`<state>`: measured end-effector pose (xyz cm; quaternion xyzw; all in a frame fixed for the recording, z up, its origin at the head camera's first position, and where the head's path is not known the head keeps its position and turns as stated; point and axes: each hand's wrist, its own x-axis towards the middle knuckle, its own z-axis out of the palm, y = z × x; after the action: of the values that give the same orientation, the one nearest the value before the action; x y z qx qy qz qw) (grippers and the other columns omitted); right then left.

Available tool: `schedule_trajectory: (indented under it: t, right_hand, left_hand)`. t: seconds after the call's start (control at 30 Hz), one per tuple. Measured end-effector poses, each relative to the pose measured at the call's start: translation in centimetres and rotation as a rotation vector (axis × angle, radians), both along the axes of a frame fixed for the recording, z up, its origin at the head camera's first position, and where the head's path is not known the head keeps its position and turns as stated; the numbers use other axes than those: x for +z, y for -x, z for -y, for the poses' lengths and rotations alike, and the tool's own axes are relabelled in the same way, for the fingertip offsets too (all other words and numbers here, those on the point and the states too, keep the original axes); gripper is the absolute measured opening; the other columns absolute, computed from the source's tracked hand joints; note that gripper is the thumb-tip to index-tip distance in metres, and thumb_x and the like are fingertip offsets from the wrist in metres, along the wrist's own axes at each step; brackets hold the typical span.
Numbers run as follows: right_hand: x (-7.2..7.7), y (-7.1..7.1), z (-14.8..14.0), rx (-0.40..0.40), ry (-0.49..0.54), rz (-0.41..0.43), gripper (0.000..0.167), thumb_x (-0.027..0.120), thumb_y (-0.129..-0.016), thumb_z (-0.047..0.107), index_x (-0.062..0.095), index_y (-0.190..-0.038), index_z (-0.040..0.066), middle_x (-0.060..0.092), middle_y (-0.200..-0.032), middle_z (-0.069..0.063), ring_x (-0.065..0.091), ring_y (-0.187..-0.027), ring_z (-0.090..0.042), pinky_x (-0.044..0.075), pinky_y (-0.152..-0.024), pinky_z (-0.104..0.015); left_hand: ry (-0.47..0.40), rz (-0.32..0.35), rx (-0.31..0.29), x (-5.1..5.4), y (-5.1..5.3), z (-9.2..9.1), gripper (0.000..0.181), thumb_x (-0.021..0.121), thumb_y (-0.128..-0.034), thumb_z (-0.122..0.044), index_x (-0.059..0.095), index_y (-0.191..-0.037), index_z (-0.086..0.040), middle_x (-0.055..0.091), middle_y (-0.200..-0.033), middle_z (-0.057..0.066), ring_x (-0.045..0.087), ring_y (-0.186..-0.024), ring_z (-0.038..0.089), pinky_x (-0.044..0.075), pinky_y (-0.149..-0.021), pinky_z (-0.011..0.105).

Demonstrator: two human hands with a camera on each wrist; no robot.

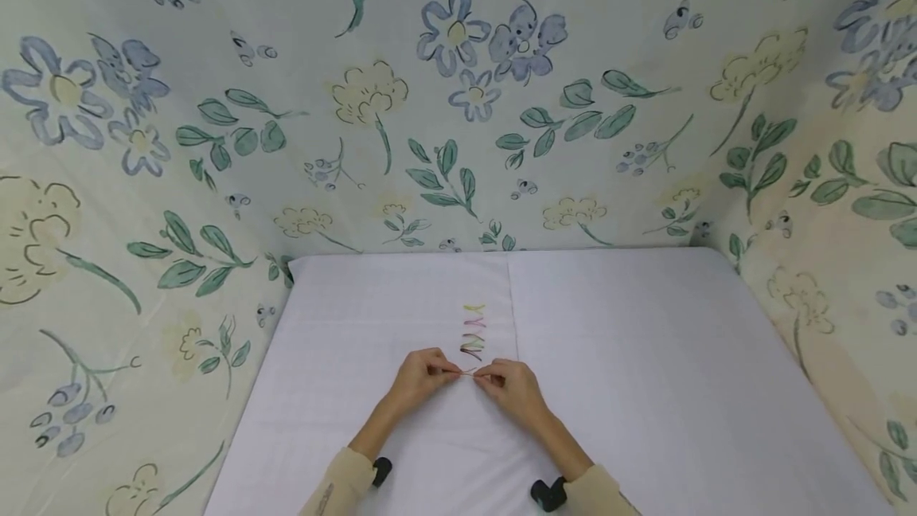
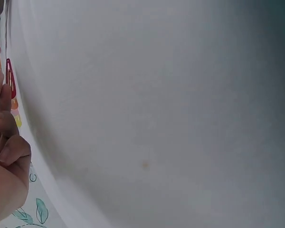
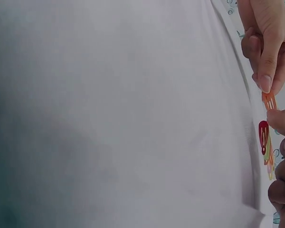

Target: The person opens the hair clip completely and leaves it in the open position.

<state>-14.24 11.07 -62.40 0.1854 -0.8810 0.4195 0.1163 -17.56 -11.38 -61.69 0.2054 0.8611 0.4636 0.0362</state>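
Note:
In the head view my left hand [image 1: 421, 379] and right hand [image 1: 514, 390] meet tip to tip over the white table. Between them an orange snap hair clip [image 3: 269, 101] is pinched at both ends, by thumb and fingers of each hand. Just beyond the fingertips lies a dark red snap hair clip [image 1: 470, 353], which also shows as a red teardrop shape in both wrist views. Past it several more clips form a column, among them a pink clip [image 1: 474, 322] and a yellow clip [image 1: 474, 308] at the far end.
White cloth [image 1: 645, 357] covers the table, with a seam running away to the right of the clips. A floral curtain [image 1: 458, 173] hangs behind the table and along both sides. Black wrist devices [image 1: 548, 494] sit on both wrists, by the cream sleeves [image 1: 344, 484].

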Motion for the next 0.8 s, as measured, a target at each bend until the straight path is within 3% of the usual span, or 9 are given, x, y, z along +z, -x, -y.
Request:
schedule_trajectory:
  t: [0.17,0.37,0.47,0.6,0.8]
  right_hand:
    - [-0.4,0.8,-0.1,-0.026,-0.002,0.083,0.005,0.084,-0.085,0.009,0.084,-0.088,0.013,0.062,-0.064,0.010,0.044,-0.058,0.005,0.039,-0.054,-0.017]
    - [-1.1,1.8,-0.2,-0.061,0.052,0.158,0.005,0.084,-0.085,0.010,0.084,-0.087,0.015,0.062,-0.060,0.010,0.044,-0.053,0.004,0.038,-0.050,-0.017]
    - [-1.5,2.1,-0.2,-0.062,0.060,0.151,0.002,0.084,-0.086,0.014,0.084,-0.087,0.013,0.061,-0.058,0.011,0.043,-0.052,0.005,0.037,-0.050,-0.017]
    - [-1.7,2.2,-0.4,-0.053,0.101,0.141,0.009,0.085,-0.086,0.018,0.084,-0.086,0.009,0.061,-0.057,0.010,0.043,-0.050,0.004,0.036,-0.048,-0.017]
    - [-2.1,2.2,-0.5,-0.042,0.127,0.123,0.006,0.084,-0.087,0.016,0.084,-0.086,0.010,0.061,-0.057,0.010,0.043,-0.049,0.005,0.035,-0.047,-0.014]
  left_hand:
    - [0.059,-0.040,-0.022,0.0,1.1,-0.2,0.005,0.084,-0.0857,-0.011,0.085,-0.089,-0.014,0.073,-0.079,0.000,0.048,-0.065,-0.001,0.040,-0.059,0.018]
    - [0.065,0.004,-0.040,0.2,1.8,-0.2,0.005,0.083,-0.0863,-0.010,0.085,-0.091,-0.011,0.076,-0.081,0.003,0.052,-0.067,0.001,0.041,-0.062,0.018]
    - [0.079,0.028,-0.024,0.2,1.9,-0.2,0.005,0.083,-0.0870,-0.013,0.085,-0.092,-0.014,0.077,-0.084,0.000,0.054,-0.070,-0.002,0.043,-0.066,0.018]
    - [0.107,0.030,-0.021,0.1,2.1,-0.3,0.005,0.083,-0.0874,-0.018,0.085,-0.092,-0.017,0.076,-0.084,-0.003,0.056,-0.072,-0.003,0.044,-0.068,0.018]
    - [0.112,0.045,-0.009,0.0,2.0,-0.5,0.004,0.084,-0.0876,-0.021,0.085,-0.091,-0.020,0.076,-0.084,-0.005,0.056,-0.073,-0.003,0.044,-0.068,0.019]
